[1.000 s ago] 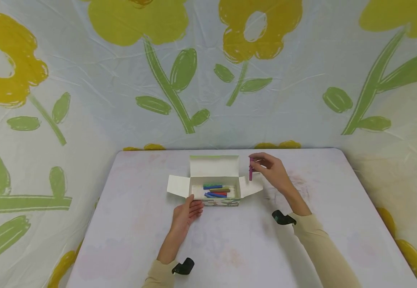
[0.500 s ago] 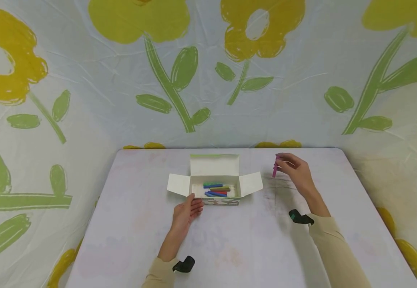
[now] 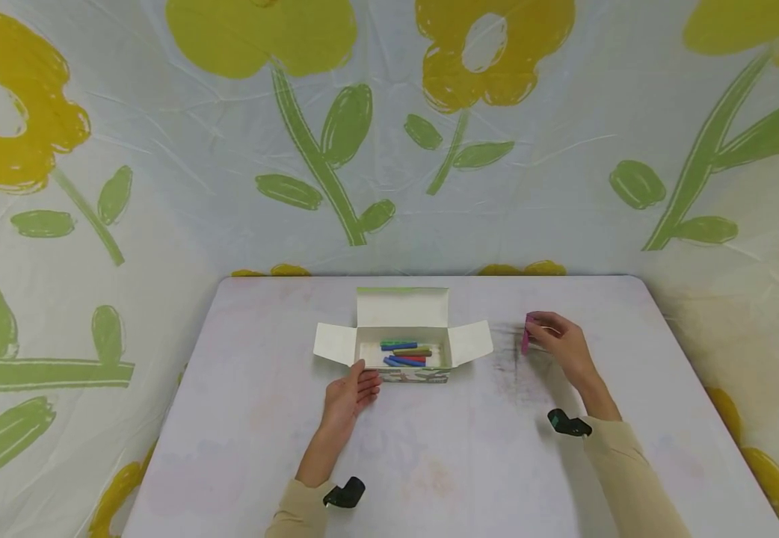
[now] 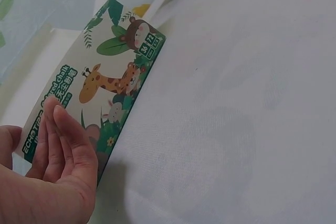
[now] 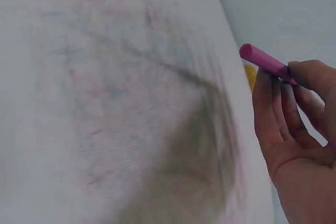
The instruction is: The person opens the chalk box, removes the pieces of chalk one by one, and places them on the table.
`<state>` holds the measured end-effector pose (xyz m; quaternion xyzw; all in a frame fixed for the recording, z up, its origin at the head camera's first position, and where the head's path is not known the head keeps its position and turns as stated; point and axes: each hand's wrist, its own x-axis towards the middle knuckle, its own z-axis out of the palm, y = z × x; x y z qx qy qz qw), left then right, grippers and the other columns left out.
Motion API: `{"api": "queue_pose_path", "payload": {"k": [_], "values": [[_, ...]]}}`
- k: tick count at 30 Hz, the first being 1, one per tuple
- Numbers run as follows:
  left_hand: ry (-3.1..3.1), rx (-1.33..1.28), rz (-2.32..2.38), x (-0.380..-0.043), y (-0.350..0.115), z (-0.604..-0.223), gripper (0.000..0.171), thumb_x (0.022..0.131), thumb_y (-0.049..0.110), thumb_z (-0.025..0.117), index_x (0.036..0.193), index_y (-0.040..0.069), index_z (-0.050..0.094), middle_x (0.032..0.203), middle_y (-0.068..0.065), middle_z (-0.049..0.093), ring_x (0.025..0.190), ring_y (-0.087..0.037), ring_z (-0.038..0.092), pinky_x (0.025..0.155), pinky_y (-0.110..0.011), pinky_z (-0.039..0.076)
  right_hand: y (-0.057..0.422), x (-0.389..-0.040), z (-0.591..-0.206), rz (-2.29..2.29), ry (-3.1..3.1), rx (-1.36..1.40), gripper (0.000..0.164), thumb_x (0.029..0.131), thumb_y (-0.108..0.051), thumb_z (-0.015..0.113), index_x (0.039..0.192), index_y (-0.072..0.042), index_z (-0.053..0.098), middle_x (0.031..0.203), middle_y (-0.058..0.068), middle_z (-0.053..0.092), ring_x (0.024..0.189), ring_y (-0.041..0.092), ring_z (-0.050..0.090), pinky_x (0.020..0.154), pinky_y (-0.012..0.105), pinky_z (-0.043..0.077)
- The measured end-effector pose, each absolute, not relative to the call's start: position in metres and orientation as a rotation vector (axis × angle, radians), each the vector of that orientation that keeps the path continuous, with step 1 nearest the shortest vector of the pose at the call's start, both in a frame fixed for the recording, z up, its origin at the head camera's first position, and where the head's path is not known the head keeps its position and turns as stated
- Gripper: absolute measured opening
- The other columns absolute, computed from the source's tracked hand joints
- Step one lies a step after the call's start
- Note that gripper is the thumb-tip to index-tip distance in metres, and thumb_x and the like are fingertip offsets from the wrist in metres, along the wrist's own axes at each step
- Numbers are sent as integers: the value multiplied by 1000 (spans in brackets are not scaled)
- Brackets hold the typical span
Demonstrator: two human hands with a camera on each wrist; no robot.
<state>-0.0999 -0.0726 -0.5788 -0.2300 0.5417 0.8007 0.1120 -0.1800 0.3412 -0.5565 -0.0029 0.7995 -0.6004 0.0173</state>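
A white-lined chalk box [image 3: 413, 376] stands with its flaps open, several coloured chalk sticks [image 3: 406, 353] lying inside. My left hand [image 3: 344, 403] holds the box's front left corner, thumb at the rim and fingers [image 4: 73, 145] along the printed front panel. To the right of the box, my right hand [image 3: 564, 347] pinches a pink-purple chalk stick [image 5: 265, 62] between thumb and fingertips. In the head view this chalk points downward over the table; its lower end is free, shown as a round face in the right wrist view.
Dark and coloured smudges [image 3: 512, 377] mark the white tabletop [image 3: 430, 448] beneath and left of my right hand. A floral curtain [image 3: 537, 194] hangs behind the table's far edge and along both sides. Black wrist cameras [image 3: 345, 493] sit at both cuffs.
My right hand has carried the pink-purple chalk rightward, away from the box's right flap, then lower and nearer over the smudged area. My left hand has stayed at the box.
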Motion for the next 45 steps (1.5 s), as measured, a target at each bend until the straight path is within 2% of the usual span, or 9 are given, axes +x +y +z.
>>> {"api": "queue_pose_path", "payload": {"k": [2,5,10,17,23,35,39,45], "values": [[1596,-666,2347,-100,-73,-579,54,103,39,64,114,-14,66,92,-11,74,75,-11,68,71,-22,57,342,-177,-562,-1783,2536,35,47,102,-28,68,134,6,58,107,-6,66,92,-2,65,81,13,54],[1596,-660,2345,-100,-73,-578,54,103,39,64,115,-14,66,93,-12,74,76,-11,68,72,-22,57,343,-175,-569,-1655,2632,63,44,102,-28,68,131,4,61,108,3,68,91,-2,63,79,11,52],[1597,-643,2348,-99,-74,-578,53,104,37,62,116,-14,65,92,-9,74,77,-11,68,72,-22,56,341,-174,-575,-1471,2756,87,39,101,-27,69,126,2,64,110,18,69,90,8,64,77,12,47],[1600,-640,2348,-99,-73,-578,56,103,40,63,117,-14,65,91,-8,74,77,-11,68,73,-22,57,333,-174,-575,-1324,2838,150,38,101,-25,70,126,3,65,111,20,69,96,27,65,73,14,47],[1612,-668,2339,-99,-72,-578,53,104,39,62,114,-13,66,89,-7,74,76,-11,68,72,-23,57,324,-174,-564,-1346,2812,163,37,104,-21,63,128,7,61,115,25,66,102,36,64,70,15,51],[1620,-651,2336,-99,-73,-577,55,102,41,64,115,-12,67,89,-7,74,77,-11,67,74,-23,57,303,-184,-529,-1409,2860,35,39,106,-30,59,128,3,63,119,24,67,107,38,66,78,14,47],[1614,-664,2332,-100,-73,-579,53,103,40,64,114,-11,67,89,-7,74,77,-11,68,73,-23,57,291,-185,-514,-1498,2821,-49,36,106,-26,59,126,3,62,116,24,68,102,36,67,76,9,49],[1611,-667,2336,-100,-72,-579,51,104,39,62,114,-12,67,88,-6,74,77,-11,68,72,-23,57,273,-189,-500,-1569,2807,-216,31,105,-19,61,123,6,63,112,25,69,96,38,68,77,11,52]]}}
